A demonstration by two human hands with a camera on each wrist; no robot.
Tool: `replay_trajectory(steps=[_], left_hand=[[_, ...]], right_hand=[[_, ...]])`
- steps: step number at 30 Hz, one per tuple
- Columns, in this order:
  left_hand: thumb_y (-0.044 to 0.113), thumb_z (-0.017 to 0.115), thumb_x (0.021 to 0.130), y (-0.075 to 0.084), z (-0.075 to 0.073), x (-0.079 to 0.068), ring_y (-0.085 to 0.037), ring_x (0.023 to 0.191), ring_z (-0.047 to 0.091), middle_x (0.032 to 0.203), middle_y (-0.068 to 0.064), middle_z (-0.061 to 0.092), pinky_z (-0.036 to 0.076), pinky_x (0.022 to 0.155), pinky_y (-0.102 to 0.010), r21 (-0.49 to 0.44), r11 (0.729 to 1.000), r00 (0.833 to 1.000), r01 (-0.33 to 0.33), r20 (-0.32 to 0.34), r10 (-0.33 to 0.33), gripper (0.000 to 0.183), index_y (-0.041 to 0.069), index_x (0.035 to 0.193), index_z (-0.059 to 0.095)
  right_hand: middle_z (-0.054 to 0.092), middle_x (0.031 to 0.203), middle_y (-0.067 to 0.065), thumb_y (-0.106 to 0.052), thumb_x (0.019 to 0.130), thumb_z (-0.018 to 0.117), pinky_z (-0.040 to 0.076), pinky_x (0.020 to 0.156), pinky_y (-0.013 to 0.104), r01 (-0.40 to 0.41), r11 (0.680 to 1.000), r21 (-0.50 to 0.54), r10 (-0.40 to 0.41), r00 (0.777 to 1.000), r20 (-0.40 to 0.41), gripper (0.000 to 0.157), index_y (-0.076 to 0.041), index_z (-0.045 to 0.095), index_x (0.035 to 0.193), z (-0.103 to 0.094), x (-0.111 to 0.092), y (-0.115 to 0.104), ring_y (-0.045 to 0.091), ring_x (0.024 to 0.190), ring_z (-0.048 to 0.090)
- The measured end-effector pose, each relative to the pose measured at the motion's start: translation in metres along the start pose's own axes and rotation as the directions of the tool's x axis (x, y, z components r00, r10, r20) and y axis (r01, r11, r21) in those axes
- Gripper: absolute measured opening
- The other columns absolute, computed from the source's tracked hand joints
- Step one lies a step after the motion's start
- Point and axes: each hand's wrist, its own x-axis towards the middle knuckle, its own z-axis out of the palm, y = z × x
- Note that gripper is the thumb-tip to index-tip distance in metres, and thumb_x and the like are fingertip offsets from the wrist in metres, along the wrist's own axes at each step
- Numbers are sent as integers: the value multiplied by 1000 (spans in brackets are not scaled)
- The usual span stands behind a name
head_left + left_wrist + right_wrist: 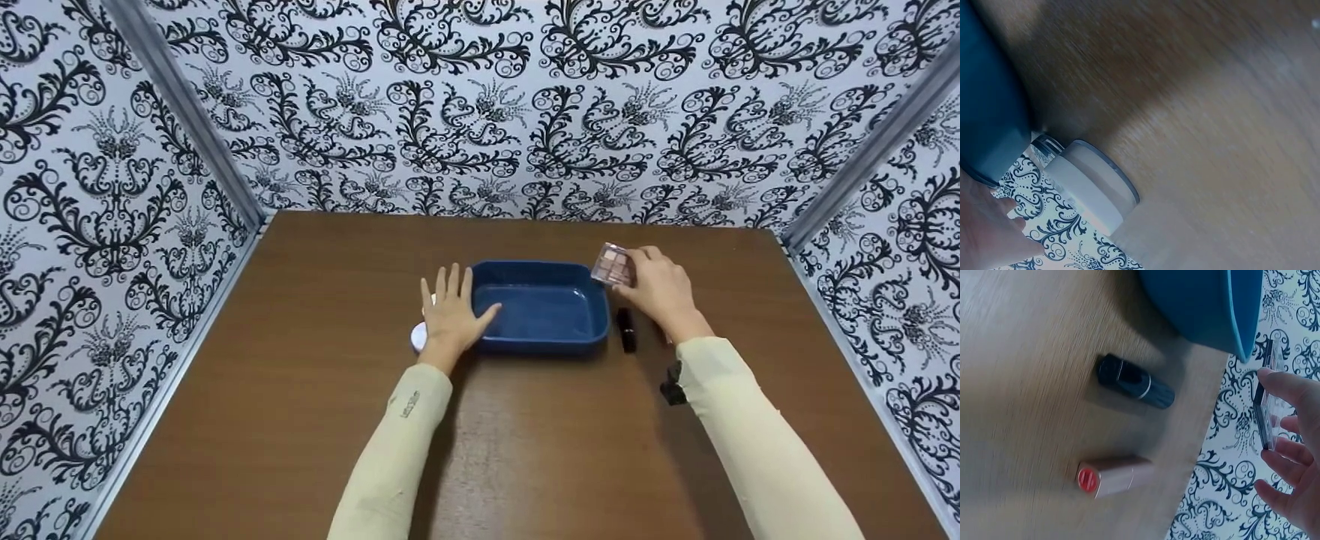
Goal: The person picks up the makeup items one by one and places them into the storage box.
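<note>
A blue rectangular dish (540, 346) stands on the brown table, its inside bare. My left hand (454, 319) lies at the dish's left side with fingers straight and spread, holding nothing; whether it touches the rim I cannot tell. Between thumb and fingers, my right hand (660, 289) pinches a clear-lidded eyeshadow palette (612, 264) above the dish's right back corner. The right wrist view shows the palette (1266, 402) edge-on. Right of the dish lie a black lipstick tube (626, 330) and a pinkish lipstick tube (1117, 476) with a red end.
Beside the left hand is a round jar with a white lid (419, 337). The left wrist view shows this jar (1086, 188) close to a small silver-capped item (1046, 147), partly hidden. Patterned walls (480, 112) enclose the table's back and sides.
</note>
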Motion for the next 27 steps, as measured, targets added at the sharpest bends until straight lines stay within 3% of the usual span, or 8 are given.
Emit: replay_trajectory(steps=[12,22,27], left_hand=[[75,34,92,0,-2,-4,-28,157,9,168,-7,17,5,126,-57,-8,1000,998,-11,-59,11,91,18,161,19],[76,34,92,0,1,-2,-28,158,7,169,-6,14,1,126,-57,-10,1000,999,-5,-51,4,92,19,161,17],[76,34,92,-1,2,-1,-28,158,6,169,-7,14,0,126,-57,-24,1000,999,-8,-44,7,92,18,161,17]], right_hand=[[59,129,25,-30,81,81,51,87,62,39,999,1,-39,999,36,64,0,58,133,11,4,-22,48,106,63],[57,133,24,-29,82,80,52,89,60,42,999,33,-45,994,101,64,-2,57,135,19,7,-37,49,105,63],[58,133,23,-29,82,80,52,89,60,56,997,46,-60,994,96,62,-2,58,134,26,6,-44,47,107,64]])
